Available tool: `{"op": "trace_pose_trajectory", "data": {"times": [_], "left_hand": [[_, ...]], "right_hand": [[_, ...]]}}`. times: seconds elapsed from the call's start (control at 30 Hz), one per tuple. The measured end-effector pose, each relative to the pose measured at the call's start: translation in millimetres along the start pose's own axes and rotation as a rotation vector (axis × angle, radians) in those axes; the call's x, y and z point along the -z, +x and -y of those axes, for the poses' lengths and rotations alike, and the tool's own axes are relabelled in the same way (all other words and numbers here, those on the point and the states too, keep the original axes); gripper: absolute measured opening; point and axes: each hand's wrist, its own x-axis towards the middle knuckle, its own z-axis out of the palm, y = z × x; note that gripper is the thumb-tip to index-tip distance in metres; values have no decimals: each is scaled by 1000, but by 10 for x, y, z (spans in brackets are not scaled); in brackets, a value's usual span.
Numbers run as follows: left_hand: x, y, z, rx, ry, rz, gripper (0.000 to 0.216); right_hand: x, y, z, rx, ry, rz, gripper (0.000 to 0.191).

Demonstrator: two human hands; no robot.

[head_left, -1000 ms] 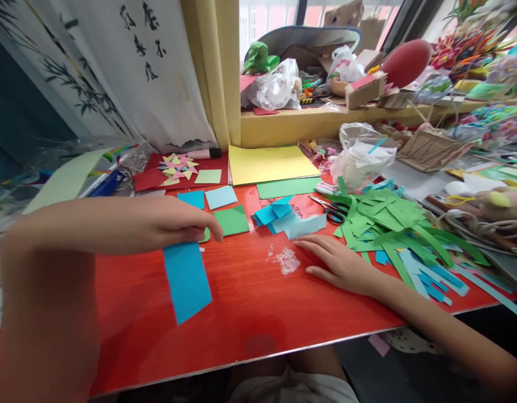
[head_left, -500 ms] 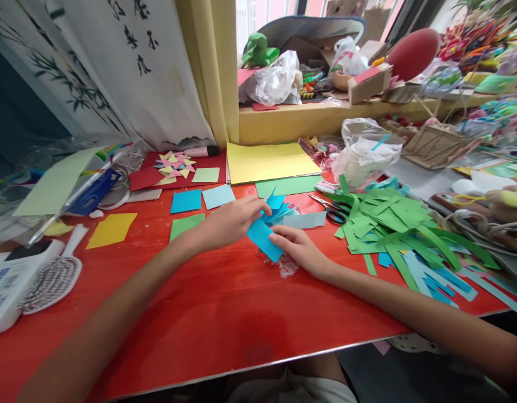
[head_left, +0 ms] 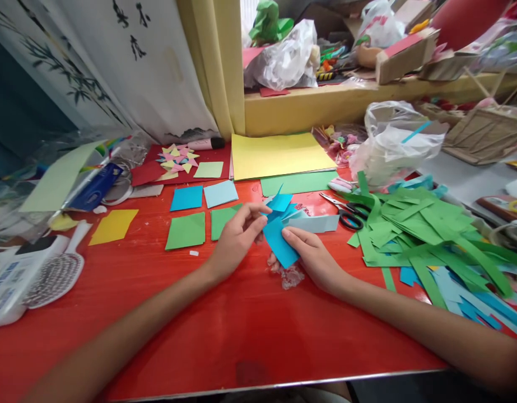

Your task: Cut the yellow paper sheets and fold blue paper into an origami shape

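Observation:
A folded piece of blue paper (head_left: pixel 280 243) is held above the red table, its flat face tilted toward me. My right hand (head_left: pixel 319 257) pinches its right edge, thumb on top. At its upper left edge my left hand (head_left: pixel 239 238) has bent fingers, thumb and forefinger closed at the paper; part of those fingers is hidden. Just behind lie blue paper pieces (head_left: pixel 283 202) and a pale blue strip (head_left: pixel 312 223). Under the held paper sits a crumpled clear plastic scrap (head_left: pixel 292 276). Green squares (head_left: pixel 185 230) lie left of my left hand, with a blue square (head_left: pixel 186 198) and a pale blue square (head_left: pixel 220 193) behind.
Black-handled scissors (head_left: pixel 351 215) lie right of the hands, beside a heap of green paper strips (head_left: pixel 426 224). Yellow sheets (head_left: pixel 279 155) are stacked at the back. On the left are a hairbrush (head_left: pixel 59 274), a white device (head_left: pixel 21 282) and a yellow paper (head_left: pixel 114 226).
My left hand has drawn down and left from over the paper, with its thumb now showing. The view has shifted, uncovering two green squares. The right hand keeps its hold.

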Motion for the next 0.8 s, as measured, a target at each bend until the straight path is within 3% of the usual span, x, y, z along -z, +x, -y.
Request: {"op": "trace_pose_trajectory", "data": {"times": [0.13, 0.33, 0.57, 0.8], "left_hand": [[-109, -158, 90, 137, -64, -2, 23], [-85, -165, 81, 129, 61, 19, 23], [-88, -170, 80, 78, 160, -77, 21], [-98, -185, 72, 61, 109, -59, 18]], "right_hand": [[9, -13, 9, -4, 39, 5, 29], [16, -12, 13, -31, 56, 10, 32], [15, -50, -18, 119, -383, -107, 27], [28, -86, -86, 240, -437, -183, 35]]}}
